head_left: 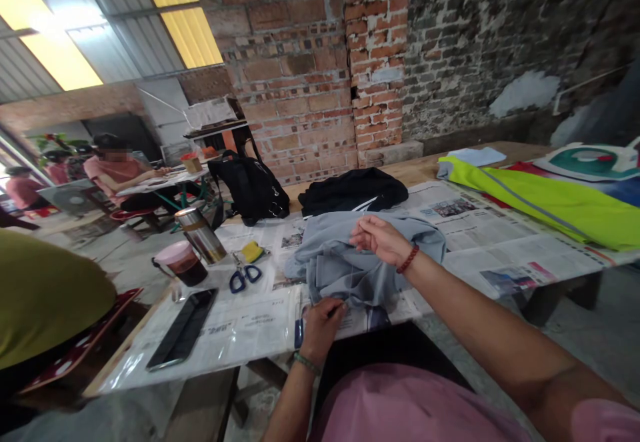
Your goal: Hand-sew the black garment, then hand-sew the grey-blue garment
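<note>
While the right hand (380,239) hovers, fingers pinched together, over grey cloth (325,272) on the desk (240,335), seemingly mid-stitch, the left hand (323,325) curls by its near edge, both holds unclear; continuing likely needs steady cloth.

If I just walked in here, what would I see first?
Probably the neon yellow-green garment, lying on the right of the newspaper-covered table near a green-and-white iron. Next, perhaps, the right hand with its red bead bracelet, raised over crumpled grey-blue cloth mid-table. Bright yellow panels also glow at the upper left.
</note>
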A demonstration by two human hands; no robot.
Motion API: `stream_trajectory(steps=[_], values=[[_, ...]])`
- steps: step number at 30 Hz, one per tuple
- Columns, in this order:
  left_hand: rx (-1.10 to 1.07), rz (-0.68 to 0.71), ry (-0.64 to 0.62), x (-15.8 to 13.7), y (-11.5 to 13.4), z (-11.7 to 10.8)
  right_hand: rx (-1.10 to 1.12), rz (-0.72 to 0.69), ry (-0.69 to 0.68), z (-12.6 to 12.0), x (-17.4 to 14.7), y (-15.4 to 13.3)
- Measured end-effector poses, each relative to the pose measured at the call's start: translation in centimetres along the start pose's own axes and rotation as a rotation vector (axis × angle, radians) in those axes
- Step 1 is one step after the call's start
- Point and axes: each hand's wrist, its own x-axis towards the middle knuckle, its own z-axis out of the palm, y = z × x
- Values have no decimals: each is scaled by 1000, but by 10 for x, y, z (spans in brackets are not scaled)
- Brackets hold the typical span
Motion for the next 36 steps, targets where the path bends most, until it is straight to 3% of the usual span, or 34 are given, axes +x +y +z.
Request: stream_trajectory(steps=[7, 14, 19, 23, 26, 30, 36], values=[[-2, 21, 9, 0, 4, -2, 16, -45, 53, -6, -1, 3], [250, 91, 39, -11, 9, -8, -2, -68, 146, -24, -37, 19], [157, 89, 78, -15, -3, -12, -117, -21, 30, -27, -87, 42], [33, 10, 123, -13, -6, -13, -329, 224, -176, -17, -114, 71], [-9, -50, 142, -13, -3, -14, -518, 342, -279, -6, -115, 91], [-7, -75, 146, -14, -2, -14, -634, 359, -215, 6, -102, 107], [-47, -60, 163, -16, -5, -14, -732, 378, -156, 19, -89, 107]])
